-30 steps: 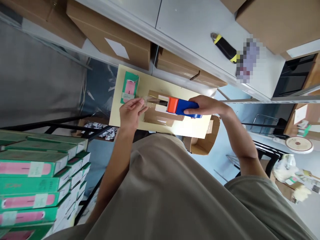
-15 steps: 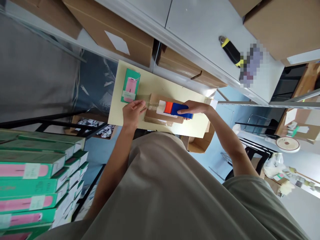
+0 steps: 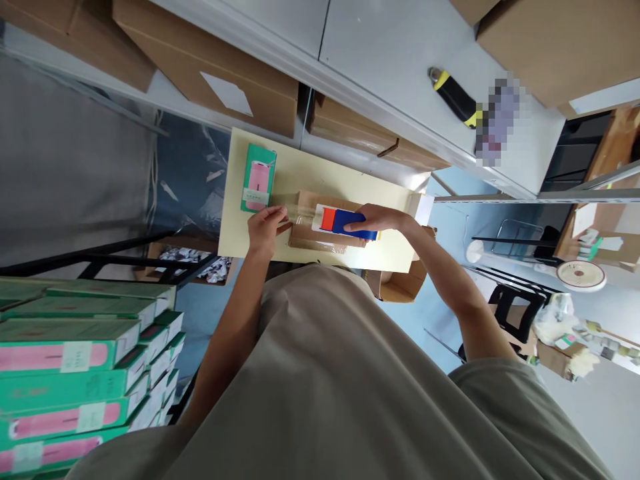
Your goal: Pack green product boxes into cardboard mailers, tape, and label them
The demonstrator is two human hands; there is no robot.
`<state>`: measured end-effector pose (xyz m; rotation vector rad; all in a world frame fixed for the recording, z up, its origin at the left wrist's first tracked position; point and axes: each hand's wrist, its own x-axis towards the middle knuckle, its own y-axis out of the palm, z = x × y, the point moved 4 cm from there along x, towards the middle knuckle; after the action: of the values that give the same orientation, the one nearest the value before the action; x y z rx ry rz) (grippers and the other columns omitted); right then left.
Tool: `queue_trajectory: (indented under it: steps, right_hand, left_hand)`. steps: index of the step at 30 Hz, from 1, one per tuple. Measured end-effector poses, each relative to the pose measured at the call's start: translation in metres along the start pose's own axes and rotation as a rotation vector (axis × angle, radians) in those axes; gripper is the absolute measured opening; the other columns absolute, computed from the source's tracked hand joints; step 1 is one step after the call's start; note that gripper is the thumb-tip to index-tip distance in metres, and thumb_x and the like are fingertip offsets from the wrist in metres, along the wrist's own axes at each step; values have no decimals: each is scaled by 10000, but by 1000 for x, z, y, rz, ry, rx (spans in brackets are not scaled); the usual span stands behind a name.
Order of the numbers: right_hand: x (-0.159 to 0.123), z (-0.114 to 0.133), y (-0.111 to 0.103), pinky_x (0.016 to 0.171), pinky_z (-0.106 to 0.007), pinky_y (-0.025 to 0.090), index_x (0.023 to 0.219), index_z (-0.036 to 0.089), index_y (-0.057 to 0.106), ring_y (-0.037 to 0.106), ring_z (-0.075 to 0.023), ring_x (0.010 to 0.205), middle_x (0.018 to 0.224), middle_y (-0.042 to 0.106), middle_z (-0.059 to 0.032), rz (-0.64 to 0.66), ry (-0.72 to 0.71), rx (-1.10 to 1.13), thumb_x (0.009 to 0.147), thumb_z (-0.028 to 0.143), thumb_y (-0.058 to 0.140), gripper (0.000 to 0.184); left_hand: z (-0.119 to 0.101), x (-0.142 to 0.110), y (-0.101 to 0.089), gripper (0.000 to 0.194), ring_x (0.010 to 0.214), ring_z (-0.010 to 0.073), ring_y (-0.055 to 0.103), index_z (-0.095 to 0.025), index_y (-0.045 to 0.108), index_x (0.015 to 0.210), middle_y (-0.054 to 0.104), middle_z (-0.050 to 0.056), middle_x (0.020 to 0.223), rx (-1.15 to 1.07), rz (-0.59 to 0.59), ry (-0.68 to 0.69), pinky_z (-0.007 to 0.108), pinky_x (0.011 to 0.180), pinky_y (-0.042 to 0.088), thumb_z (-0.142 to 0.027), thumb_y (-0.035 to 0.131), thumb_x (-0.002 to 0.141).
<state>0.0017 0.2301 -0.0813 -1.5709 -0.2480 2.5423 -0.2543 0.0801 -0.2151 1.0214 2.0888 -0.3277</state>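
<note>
My right hand [image 3: 376, 221] is wrapped round a blue and orange tape dispenser [image 3: 341, 221], held over a small brown cardboard box [image 3: 320, 239]. At the box's left end, my left hand [image 3: 263, 232] is closed in a pinch, thumb against fingers. A faint clear strip of tape [image 3: 294, 208] shows between that pinch and the box. The box lies lengthwise on a pale yellow board [image 3: 320, 170]. Just above my left hand lies a green box with a pink cylinder picture [image 3: 259, 179], apart from the brown one.
Stacked green boxes [image 3: 70, 363] stand at the lower left. Behind the board, a grey shelf [image 3: 370, 73] bears a yellow and black tool [image 3: 454, 99]. Large cartons [image 3: 210, 67] line the shelf below. An open carton [image 3: 400, 287] sits below the board's right end.
The view has shifted slightly. My right hand and the tape dispenser have moved a little to the left over the brown box. The left hand keeps its pinch.
</note>
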Motion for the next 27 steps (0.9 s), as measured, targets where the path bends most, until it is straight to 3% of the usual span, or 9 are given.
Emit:
queue_trajectory:
  steps: [9,13,15,17,19,27]
  right_hand:
    - [2,1,8,649,-330,443,784,214,644,581,-169,670,725,669,-12,5,-8,14,895,663,897,526]
    - [3,-1,9,669,-328,456,781,204,665,582,-171,680,707,657,-11,-13,-23,29,877,658,919,529]
    - [4,-4,10,661,-326,472,787,203,670,584,-171,669,688,650,-11,-7,-39,61,877,670,921,538]
    - [6,-8,10,639,-320,486,774,207,655,576,-163,642,665,638,-6,-8,-63,90,867,677,938,556]
    - [7,-10,11,613,-309,494,769,211,645,576,-155,620,654,638,2,-12,-94,118,840,673,973,571]
    - [0,-6,15,606,-313,561,975,217,744,721,-206,611,637,708,10,161,-156,295,751,734,1032,632]
  left_hand:
    - [21,10,8,414,819,177,703,-198,741,912,738,30,842,122,6,-21,303,794,584,-481,941,687]
    - [16,6,-1,506,901,213,744,-211,785,1162,798,87,1091,294,-74,103,315,820,587,-420,927,723]
    - [7,-2,-4,458,937,227,751,-206,797,1185,815,106,1159,397,-122,226,319,859,580,-412,898,788]
    - [-1,-13,-1,328,944,233,743,-192,822,1073,834,98,1092,500,-114,340,316,891,562,-463,841,888]
    - [-6,-20,6,315,911,231,730,-191,832,975,841,80,1006,583,-89,394,315,890,547,-502,823,924]
    - [-1,-20,14,293,890,234,760,-176,856,980,856,82,960,603,-170,374,319,873,568,-445,864,863]
